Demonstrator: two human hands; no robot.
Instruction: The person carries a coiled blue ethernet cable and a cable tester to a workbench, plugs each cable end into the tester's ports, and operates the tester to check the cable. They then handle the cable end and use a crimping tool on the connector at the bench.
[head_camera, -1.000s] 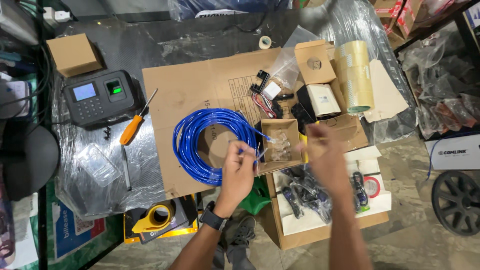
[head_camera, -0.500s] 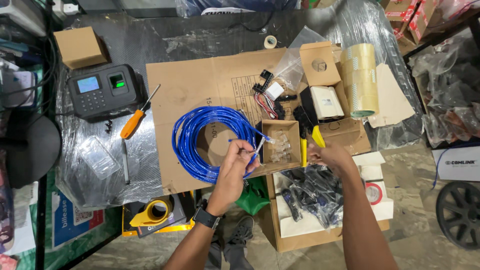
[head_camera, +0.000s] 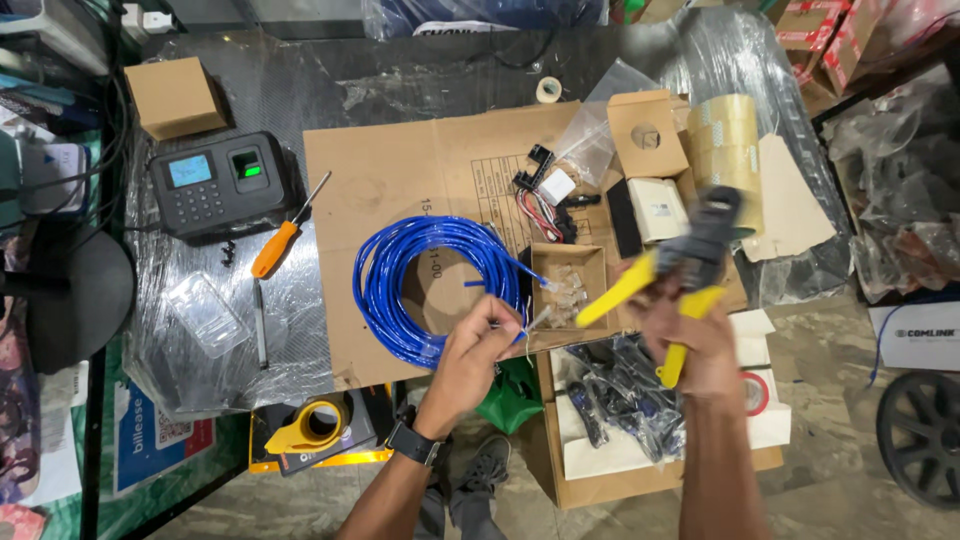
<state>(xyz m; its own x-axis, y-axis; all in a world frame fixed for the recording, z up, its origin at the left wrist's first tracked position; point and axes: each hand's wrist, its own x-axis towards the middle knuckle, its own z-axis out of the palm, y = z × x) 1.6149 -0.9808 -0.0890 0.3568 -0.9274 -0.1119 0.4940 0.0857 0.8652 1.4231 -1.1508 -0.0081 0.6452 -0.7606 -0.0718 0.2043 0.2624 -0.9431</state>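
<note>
Looking down at a cluttered counter (head_camera: 400, 80) wrapped in plastic film, with a big flat cardboard sheet (head_camera: 430, 170) across its middle. On that sheet sits a blue cable coil (head_camera: 395, 275), and just right of it a small cardboard box of clear connectors (head_camera: 572, 285). Over near the counter's left edge there's a black keypad terminal (head_camera: 212, 182) and an orange-handled screwdriver (head_camera: 282, 243). The person's right hand (head_camera: 700, 345) is wrapped around a yellow-handled crimping tool (head_camera: 670, 275), blurry, handles splayed apart. The left hand (head_camera: 478, 345) is pinching the loose cable end (head_camera: 525, 322) by the sheet's near edge, wires fanned out. Looks like the plug-fitting stage; next move probably needs a connector on those wires before the crimper closes, lined up carefully.
</note>
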